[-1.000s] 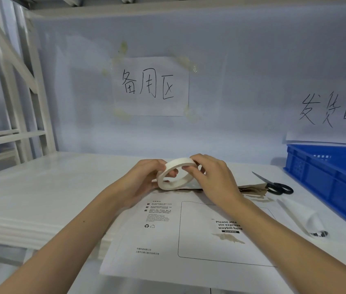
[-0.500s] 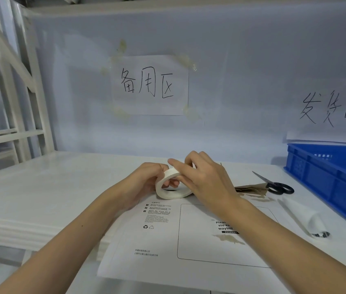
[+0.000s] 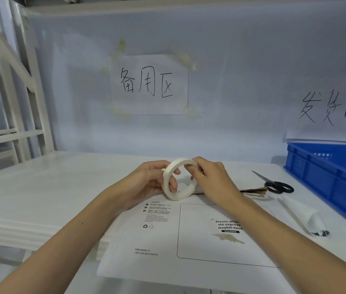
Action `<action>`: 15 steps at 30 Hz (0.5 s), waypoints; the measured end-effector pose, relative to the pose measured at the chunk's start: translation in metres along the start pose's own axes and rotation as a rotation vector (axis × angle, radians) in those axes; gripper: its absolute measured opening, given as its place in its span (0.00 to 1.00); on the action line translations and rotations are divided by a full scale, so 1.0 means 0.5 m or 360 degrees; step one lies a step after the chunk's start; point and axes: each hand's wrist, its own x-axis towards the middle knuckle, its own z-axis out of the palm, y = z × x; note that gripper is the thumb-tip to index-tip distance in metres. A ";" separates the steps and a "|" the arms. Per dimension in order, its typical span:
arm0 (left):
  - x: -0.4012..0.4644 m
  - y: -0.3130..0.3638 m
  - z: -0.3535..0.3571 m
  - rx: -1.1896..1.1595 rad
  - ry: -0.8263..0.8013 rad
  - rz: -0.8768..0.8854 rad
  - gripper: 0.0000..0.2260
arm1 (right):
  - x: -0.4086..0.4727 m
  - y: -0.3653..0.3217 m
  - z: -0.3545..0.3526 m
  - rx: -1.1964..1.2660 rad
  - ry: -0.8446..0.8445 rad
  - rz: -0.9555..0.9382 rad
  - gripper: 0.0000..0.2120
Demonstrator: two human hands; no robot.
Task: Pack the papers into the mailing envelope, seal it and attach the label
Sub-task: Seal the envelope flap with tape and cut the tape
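Head view, from left to right: my left hand [image 3: 146, 183] grips the roll of white tape [image 3: 180, 179] from its left side, fingers curled through the ring's hole and thumb over the outer band. The roll now stands more upright and faces the camera, so its opening shows as a fuller circle than half a second ago, when it lay flatter and my right fingers covered most of it. It hangs in the air just above the far edge of the mailing envelope [image 3: 168, 240], which lies flat on the white table [image 3: 51, 187] in the same place as before, printed side up with the waybill box toward me. My right hand [image 3: 212, 179] has slid back toward the right rim of the roll; its fingertips [image 3: 191, 166] pinch the top right of the band, thumb inside the ring, where earlier the fingers reached across the top. Further right, a torn brown strip [image 3: 255, 190] lies beside the black-handled scissors [image 3: 274, 184], a rolled white sheet [image 3: 303, 217] rests nearer me, and the blue crate [image 3: 337, 177] sits at the table's right edge, all unmoved.
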 end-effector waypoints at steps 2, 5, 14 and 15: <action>-0.001 0.001 0.001 -0.0018 -0.0001 -0.0006 0.12 | -0.001 -0.001 0.001 0.0007 -0.0010 0.0001 0.14; -0.003 0.004 0.000 -0.0058 0.0016 0.0004 0.11 | -0.006 -0.011 -0.007 -0.0107 0.0035 -0.0085 0.12; -0.002 0.012 0.003 -0.0162 0.0065 0.0020 0.07 | -0.019 -0.039 -0.020 -0.0047 0.0159 -0.0210 0.11; -0.002 0.012 0.003 -0.0135 0.0058 0.0020 0.06 | -0.019 -0.037 -0.020 -0.0064 0.0158 -0.0237 0.10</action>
